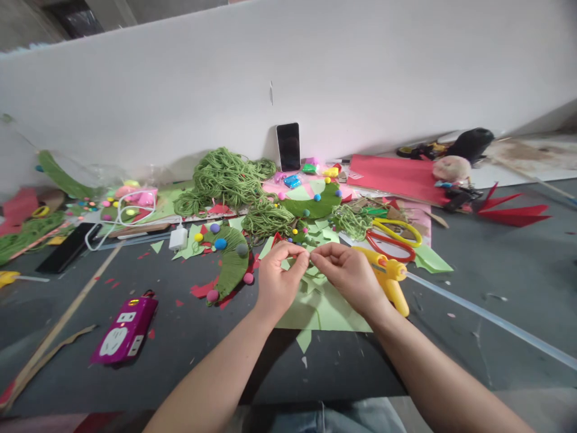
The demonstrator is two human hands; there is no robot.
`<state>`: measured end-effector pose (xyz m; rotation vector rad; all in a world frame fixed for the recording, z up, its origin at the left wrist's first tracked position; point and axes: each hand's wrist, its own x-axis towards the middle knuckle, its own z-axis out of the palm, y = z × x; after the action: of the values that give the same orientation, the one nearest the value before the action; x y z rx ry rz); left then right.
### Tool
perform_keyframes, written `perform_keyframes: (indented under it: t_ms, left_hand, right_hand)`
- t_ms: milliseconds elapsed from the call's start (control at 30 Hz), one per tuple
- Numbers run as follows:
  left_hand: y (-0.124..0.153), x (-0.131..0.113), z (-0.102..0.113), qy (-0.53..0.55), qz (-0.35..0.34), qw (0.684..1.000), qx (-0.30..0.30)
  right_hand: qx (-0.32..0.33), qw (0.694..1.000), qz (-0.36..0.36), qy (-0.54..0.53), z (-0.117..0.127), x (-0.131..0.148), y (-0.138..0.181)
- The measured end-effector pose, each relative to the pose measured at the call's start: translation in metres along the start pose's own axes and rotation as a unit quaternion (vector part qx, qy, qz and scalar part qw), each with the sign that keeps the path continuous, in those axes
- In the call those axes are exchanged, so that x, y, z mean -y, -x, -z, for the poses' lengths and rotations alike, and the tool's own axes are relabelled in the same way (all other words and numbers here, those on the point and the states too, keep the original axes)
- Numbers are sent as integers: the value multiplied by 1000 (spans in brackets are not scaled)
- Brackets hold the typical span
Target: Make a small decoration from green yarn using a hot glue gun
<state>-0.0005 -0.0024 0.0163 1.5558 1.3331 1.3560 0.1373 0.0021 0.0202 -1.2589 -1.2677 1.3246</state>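
My left hand [277, 279] and my right hand [349, 273] meet fingertip to fingertip over a light green paper sheet [327, 313] on the dark floor. Both pinch something small between thumb and fingers; what it is I cannot make out. A yellow glue gun [387, 276] lies just right of my right hand. A green yarn-wrapped curved piece [232, 261] dotted with coloured pompoms lies left of my left hand. Yellow and red scissors [396, 237] rest beyond the glue gun.
Piles of green yarn [225, 177] lie by the white wall, where a phone [288, 146] leans upright. A magenta power strip [125, 329] sits at front left, a white charger [178, 237] behind it. Red paper [392, 174] and a long glue stick [491, 319] lie right.
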Motion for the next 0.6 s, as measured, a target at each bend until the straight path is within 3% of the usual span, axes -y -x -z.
perform_keyframes:
  t_ms: [233, 600]
  left_hand:
    - [-3, 11, -1, 111, 153, 982, 26]
    - [-6, 10, 0, 220, 247, 942, 55]
  right_hand:
    - [8, 999, -29, -32, 0, -1, -2]
    - [8, 998, -42, -48, 2, -3, -3]
